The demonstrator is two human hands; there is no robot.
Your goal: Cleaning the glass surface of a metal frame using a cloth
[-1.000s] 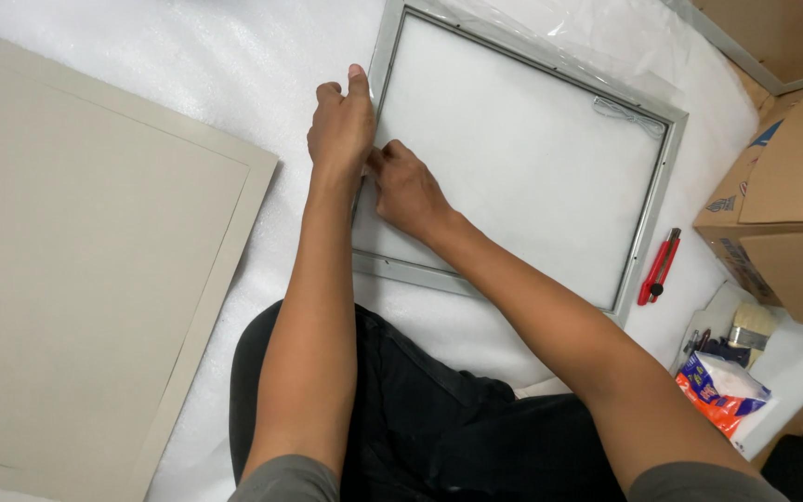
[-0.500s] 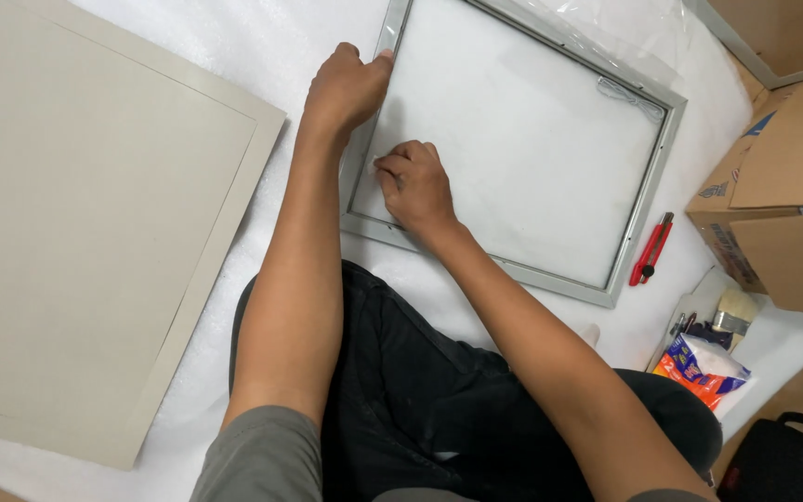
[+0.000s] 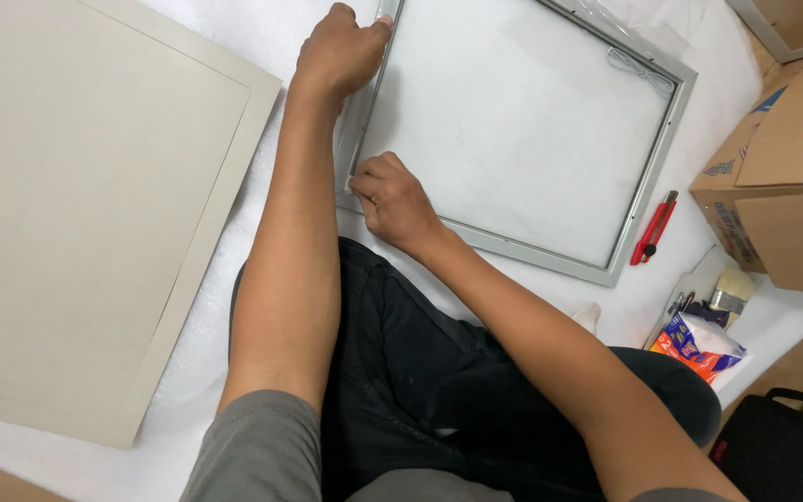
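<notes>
frame [image 3: 648, 200] | grey metal, rectangular, thin-railed, open-centred | lying flat on white foam sheet [image 3: 773, 321], turned slightly askew | left rail being gripped near far corner, near-left corner being pinched | white sheet showing through its middle

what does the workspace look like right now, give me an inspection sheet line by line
surface: white foam sheet spread under everything.
job's things: grey metal frame lying flat, white foam showing through its opening; a clear plastic bag with a thin white cord lies at its far corner.
clutter: large beige backing board to the left; red utility knife beside the frame; paintbrush and colourful packet to the right.
grippers: left hand grips the frame's left rail; right hand pinches its near left corner.
cables: only that cord.
surroundings: cardboard boxes at right; black bag in the lower right.
</notes>
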